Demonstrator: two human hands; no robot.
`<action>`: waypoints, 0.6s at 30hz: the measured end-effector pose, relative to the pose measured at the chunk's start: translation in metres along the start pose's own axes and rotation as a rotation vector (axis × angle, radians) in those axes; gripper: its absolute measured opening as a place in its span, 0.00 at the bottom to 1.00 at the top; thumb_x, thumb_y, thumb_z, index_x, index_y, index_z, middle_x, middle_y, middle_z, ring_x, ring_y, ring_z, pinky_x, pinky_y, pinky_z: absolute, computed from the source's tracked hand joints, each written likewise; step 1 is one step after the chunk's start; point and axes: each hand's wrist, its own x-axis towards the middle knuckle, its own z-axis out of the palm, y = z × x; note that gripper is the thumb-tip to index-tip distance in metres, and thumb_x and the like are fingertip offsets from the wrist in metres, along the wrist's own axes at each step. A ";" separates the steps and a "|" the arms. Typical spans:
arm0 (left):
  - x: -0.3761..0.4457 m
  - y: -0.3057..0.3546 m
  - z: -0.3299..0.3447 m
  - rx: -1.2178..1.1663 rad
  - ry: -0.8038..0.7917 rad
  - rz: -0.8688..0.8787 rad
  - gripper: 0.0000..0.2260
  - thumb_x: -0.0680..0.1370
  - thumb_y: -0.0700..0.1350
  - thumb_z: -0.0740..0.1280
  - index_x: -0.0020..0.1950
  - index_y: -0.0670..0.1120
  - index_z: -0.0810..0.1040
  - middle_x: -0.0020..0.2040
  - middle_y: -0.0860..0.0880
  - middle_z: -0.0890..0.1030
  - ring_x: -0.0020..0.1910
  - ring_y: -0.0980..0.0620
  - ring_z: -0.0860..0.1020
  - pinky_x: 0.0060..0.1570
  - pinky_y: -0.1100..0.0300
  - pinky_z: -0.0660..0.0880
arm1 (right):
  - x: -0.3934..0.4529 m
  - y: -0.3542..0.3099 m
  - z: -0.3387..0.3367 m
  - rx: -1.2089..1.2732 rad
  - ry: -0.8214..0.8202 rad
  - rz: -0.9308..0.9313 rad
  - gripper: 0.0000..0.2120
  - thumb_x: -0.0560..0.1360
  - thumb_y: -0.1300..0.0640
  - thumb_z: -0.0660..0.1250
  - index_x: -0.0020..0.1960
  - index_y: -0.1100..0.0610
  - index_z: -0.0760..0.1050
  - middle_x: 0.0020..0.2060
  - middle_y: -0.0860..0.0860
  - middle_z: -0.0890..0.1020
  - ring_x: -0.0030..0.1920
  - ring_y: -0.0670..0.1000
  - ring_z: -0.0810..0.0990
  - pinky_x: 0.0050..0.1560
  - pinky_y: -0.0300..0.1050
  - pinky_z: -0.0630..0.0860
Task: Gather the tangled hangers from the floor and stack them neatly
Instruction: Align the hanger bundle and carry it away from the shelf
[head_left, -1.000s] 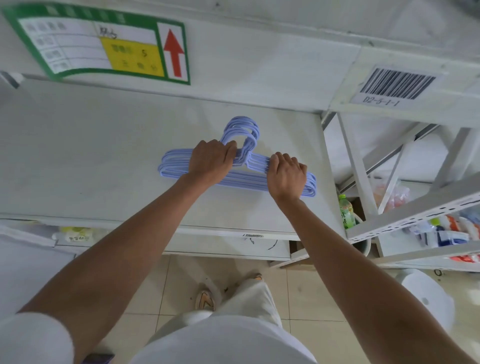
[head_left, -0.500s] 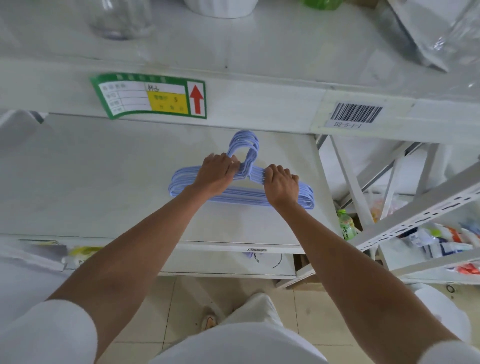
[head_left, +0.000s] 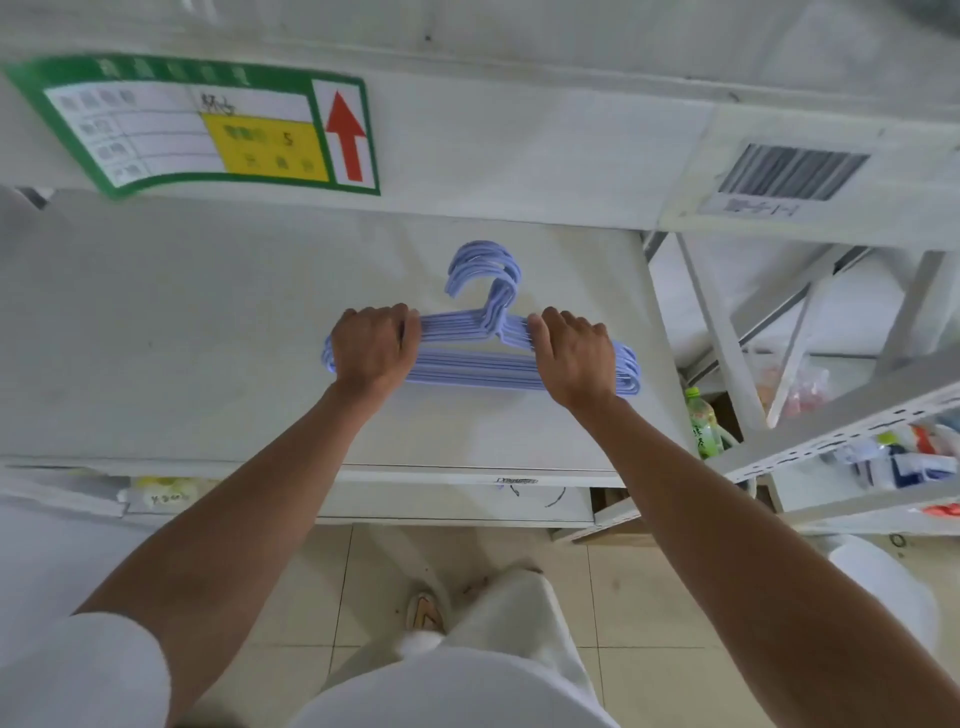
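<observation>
A stack of several light-purple hangers (head_left: 470, 358) lies flat on a white shelf board (head_left: 182, 338), hooks pointing away from me. My left hand (head_left: 375, 349) is closed over the stack's left shoulder. My right hand (head_left: 572, 354) is closed over its right shoulder, with the hanger ends sticking out past it. The bars between my hands lie close together and parallel. The parts under my palms are hidden.
The shelf above carries a green label with a red arrow (head_left: 218, 130) and a barcode sticker (head_left: 784, 174) on its front edge. A green bottle (head_left: 701, 423) and packaged goods (head_left: 904, 457) sit on the rack to the right. Tiled floor (head_left: 623, 597) lies below.
My hands have slid apart along the stack, from near the hook necks out toward the shoulders. The view has tilted back down, so the shelf above with its jars is out of sight.
</observation>
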 end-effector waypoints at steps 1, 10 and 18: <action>-0.001 0.001 0.001 -0.003 0.018 -0.009 0.21 0.81 0.46 0.50 0.31 0.44 0.72 0.25 0.42 0.77 0.23 0.42 0.72 0.31 0.53 0.70 | -0.001 0.007 -0.001 0.005 -0.014 -0.030 0.24 0.83 0.40 0.42 0.43 0.53 0.68 0.36 0.53 0.80 0.37 0.63 0.78 0.40 0.51 0.70; 0.000 -0.003 0.008 0.054 0.101 -0.002 0.21 0.81 0.46 0.55 0.29 0.45 0.71 0.23 0.45 0.76 0.22 0.46 0.64 0.30 0.60 0.58 | -0.001 0.056 0.001 -0.018 0.037 -0.286 0.29 0.81 0.33 0.42 0.52 0.54 0.71 0.36 0.51 0.80 0.31 0.58 0.79 0.30 0.43 0.70; -0.003 -0.011 0.013 0.023 0.087 0.018 0.17 0.82 0.49 0.55 0.35 0.46 0.69 0.29 0.44 0.78 0.27 0.40 0.75 0.29 0.58 0.61 | -0.002 0.077 0.006 -0.048 0.008 -0.273 0.25 0.79 0.36 0.55 0.47 0.58 0.73 0.30 0.52 0.78 0.25 0.59 0.76 0.27 0.42 0.70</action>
